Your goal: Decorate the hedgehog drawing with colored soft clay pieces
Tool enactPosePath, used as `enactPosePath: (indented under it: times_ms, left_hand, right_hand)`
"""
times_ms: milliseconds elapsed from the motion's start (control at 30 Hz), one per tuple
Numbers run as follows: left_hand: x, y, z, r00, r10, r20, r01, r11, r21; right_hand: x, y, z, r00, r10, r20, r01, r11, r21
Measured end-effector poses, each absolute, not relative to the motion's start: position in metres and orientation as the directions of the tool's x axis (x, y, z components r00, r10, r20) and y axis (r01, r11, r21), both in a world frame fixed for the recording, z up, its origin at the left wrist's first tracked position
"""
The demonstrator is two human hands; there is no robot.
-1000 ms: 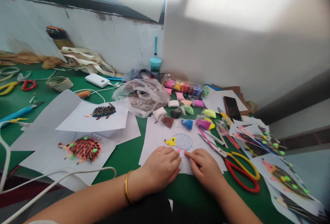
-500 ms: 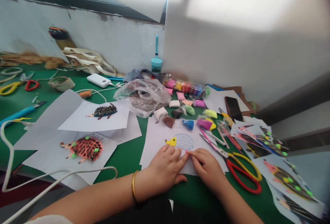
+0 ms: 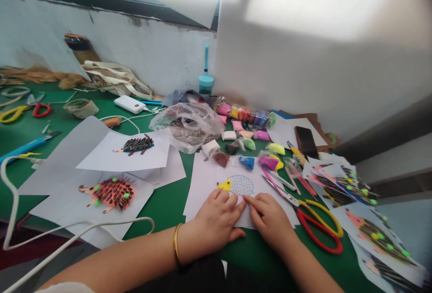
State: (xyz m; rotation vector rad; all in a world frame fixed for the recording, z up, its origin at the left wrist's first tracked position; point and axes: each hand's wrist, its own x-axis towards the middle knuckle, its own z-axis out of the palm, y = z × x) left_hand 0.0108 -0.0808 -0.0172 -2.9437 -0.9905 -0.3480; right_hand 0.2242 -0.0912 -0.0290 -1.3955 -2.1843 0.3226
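Note:
A white sheet of paper (image 3: 195, 194) lies before me with a hedgehog drawing (image 3: 241, 185) on it. The hedgehog has a yellow clay face (image 3: 224, 185) and a blue outlined body filled with small blue marks. My left hand (image 3: 219, 216) rests flat on the paper's lower part, fingers stretched out and holding nothing. With its index fingertip, my right hand (image 3: 270, 216) touches a tiny pink piece, seemingly clay, at the hedgehog's lower edge; the thumb stays apart from that finger. Both index fingertips are close together and partly hide the pink piece.
Large scissors (image 3: 317, 223) lie right of the paper, beside white tweezers (image 3: 282, 179). Behind are packets of coloured clay (image 3: 247, 162) and a plastic bag of seeds (image 3: 189, 126). Finished hedgehog pictures (image 3: 108, 194) lie left, more (image 3: 378, 234) right. A white cable (image 3: 84, 225) crosses the left side.
My right index finger has shifted slightly up and left over the pink piece, and its thumb sits a little differently. My left hand has hardly moved.

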Motion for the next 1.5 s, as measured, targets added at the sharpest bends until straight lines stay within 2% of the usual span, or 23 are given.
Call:
enactPosePath:
  times_ms: [233, 467, 767, 1067, 1333, 1500]
  left_hand:
    - [0.009, -0.081, -0.025, 0.764, 0.601, 0.235, 0.598, -0.796, 0.092]
    - [0.010, -0.082, -0.023, 0.762, 0.596, 0.255, 0.600, -0.797, 0.069]
    - [0.000, -0.087, -0.020, 0.770, 0.552, 0.321, 0.563, -0.824, 0.067]
    - [0.001, -0.080, -0.013, 0.797, 0.562, 0.221, 0.560, -0.825, 0.076]
    - [0.003, -0.073, -0.012, 0.785, 0.563, 0.258, 0.548, -0.826, 0.134]
    - [0.007, -0.065, -0.012, 0.792, 0.551, 0.262, 0.541, -0.833, 0.115]
  right_hand:
    - [0.228, -0.093, -0.026, -0.311, 0.904, 0.295, 0.745, 0.424, -0.515]
    - [0.225, -0.092, -0.027, -0.350, 0.890, 0.292, 0.767, 0.451, -0.457]
    - [0.227, -0.092, -0.024, -0.344, 0.899, 0.273, 0.755, 0.437, -0.489]
    - [0.226, -0.092, -0.026, -0.338, 0.908, 0.249, 0.747, 0.420, -0.515]
    - [0.233, -0.093, -0.027, -0.273, 0.923, 0.270, 0.733, 0.382, -0.564]
    - [0.232, -0.103, -0.028, -0.248, 0.935, 0.252, 0.791, 0.346, -0.504]
